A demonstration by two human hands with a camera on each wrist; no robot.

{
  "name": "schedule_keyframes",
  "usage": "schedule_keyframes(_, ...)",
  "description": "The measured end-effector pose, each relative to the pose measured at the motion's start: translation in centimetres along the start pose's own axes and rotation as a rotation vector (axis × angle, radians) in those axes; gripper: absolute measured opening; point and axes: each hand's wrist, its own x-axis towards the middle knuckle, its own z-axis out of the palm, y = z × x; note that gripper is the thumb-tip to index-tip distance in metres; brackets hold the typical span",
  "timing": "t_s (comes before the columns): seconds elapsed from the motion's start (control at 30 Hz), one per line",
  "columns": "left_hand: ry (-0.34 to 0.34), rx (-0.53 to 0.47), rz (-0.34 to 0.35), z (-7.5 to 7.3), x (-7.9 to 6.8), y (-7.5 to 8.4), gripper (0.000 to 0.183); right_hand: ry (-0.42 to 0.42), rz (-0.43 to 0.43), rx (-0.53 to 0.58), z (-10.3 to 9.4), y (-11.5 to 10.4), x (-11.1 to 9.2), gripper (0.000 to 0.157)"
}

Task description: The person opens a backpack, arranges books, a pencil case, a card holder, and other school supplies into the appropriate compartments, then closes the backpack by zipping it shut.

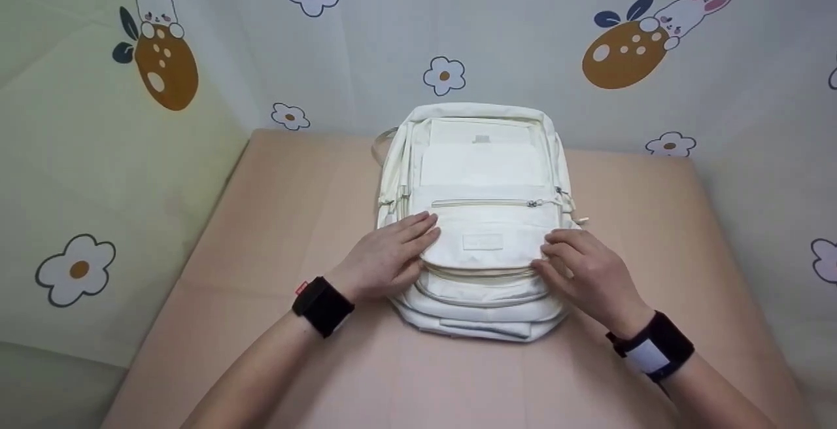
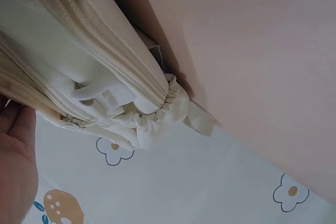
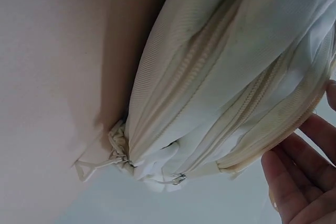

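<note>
A cream-white backpack (image 1: 487,161) lies front side up on the table, its top toward the wall. My left hand (image 1: 386,256) rests along the left edge of the front pocket (image 1: 484,256), fingers fairly straight; in the left wrist view its fingertips (image 2: 21,124) meet the pocket's edge. On the opposite edge, my right hand (image 1: 592,272) has bent fingers and pinches the pocket's side near its lower corner. The right wrist view shows those fingers (image 3: 291,174) against the piped rim. A short zipper (image 1: 484,203) with its pull at the right end crosses above a small label (image 1: 482,242).
The backpack lies on a pinkish-beige tabletop (image 1: 314,180). Pale fabric walls (image 1: 366,43) printed with flowers and rabbits stand behind and at both sides. A strap (image 1: 381,144) sticks out at the bag's upper left, and a cord (image 1: 580,221) at its right.
</note>
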Motion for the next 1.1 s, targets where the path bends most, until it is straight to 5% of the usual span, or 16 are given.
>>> schedule_keyframes(0.37, 0.010, 0.019, -0.015, 0.1, 0.1, 0.3, 0.056, -0.128, 0.158, 0.020, -1.0, -1.8, 1.7, 0.023)
schedule_keyframes(0.6, 0.011, 0.027, -0.026, -0.3, 0.4, 0.5, 0.056, -0.103, 0.009, 0.000, -0.3, -5.0, 5.1, 0.030)
schedule_keyframes(0.83, 0.135, -0.005, -0.019, -1.0, 0.9, 0.1, 0.043, -0.250, -0.127, -0.060, 3.0, -8.5, 7.2, 0.029)
schedule_keyframes(0.97, 0.254, -0.017, -0.135, -1.9, 1.8, -0.8, 0.028, -0.327, -0.113, -0.101, 3.8, -9.2, 7.7, 0.031)
schedule_keyframes(1.1, 0.235, -0.070, -0.365, -2.6, 3.0, -2.3, 0.025, -0.377, -0.116, -0.110, 4.1, -9.4, 8.2, 0.030)
